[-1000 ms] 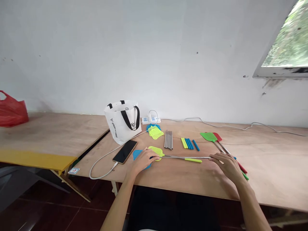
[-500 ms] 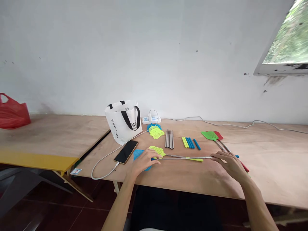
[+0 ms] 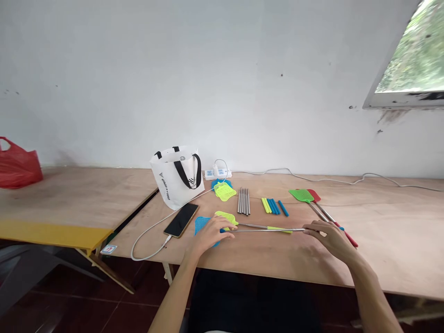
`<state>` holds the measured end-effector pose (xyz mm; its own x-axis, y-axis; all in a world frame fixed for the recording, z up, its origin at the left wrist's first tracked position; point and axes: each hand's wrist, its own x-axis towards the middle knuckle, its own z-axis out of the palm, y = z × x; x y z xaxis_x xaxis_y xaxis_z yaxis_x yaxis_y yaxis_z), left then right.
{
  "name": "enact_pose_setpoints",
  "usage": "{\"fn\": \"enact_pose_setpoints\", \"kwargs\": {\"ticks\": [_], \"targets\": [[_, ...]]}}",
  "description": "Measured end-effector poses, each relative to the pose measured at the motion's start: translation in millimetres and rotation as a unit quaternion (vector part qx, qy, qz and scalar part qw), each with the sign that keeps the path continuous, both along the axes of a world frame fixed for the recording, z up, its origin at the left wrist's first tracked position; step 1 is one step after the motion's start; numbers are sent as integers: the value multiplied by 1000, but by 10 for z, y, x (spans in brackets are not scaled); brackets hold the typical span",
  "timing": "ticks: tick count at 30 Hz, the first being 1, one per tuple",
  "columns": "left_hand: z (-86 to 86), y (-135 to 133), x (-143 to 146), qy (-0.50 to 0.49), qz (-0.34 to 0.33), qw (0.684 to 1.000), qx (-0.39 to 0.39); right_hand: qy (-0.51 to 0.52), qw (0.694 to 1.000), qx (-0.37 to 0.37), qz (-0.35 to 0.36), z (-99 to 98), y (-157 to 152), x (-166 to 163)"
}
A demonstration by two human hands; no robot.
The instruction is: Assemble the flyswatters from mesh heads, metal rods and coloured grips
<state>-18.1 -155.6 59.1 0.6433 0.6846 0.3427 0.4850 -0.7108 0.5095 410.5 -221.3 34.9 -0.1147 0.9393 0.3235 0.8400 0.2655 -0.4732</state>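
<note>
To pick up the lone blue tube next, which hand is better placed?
Probably the right hand, though it holds the metal rod: it's nearer the lone blue tube. The left hand is farther, at the blue mesh head.

White tote bag [image 3: 180, 192] bears black side lettering [image 3: 164, 186], apparently ending "STUDIO"; front emblem [image 3: 192, 181] has illegible print. Flat sticker [image 3: 108, 249] shows an unreadable red mark.

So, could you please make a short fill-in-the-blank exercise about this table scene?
The bare left hand and bare right hand hold a metal-rodded swatter whose perforated plastic head is ____.
The black-screened rectangular phone is plugged into a slender cable coloured ____.
The white open-topped bag has handles coloured ____.
Missing words: blue; white; black.
</note>
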Motion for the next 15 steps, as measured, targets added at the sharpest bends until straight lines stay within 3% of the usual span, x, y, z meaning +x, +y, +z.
{"fn": "enact_pose_setpoints", "kwargs": {"ticks": [7, 11, 15], "targets": [[98, -38, -49, -4, 10, 999, 44, -4, 999, 51, -8, 4, 0, -8], [164, -45, -143, 20, 80, 992, 94, -9, 997, 71, -22, -19, -15, 73], [120, -18, -200, 73, 73, 994, 43, -31, 997, 73, -22, -23, -5, 62]]}}
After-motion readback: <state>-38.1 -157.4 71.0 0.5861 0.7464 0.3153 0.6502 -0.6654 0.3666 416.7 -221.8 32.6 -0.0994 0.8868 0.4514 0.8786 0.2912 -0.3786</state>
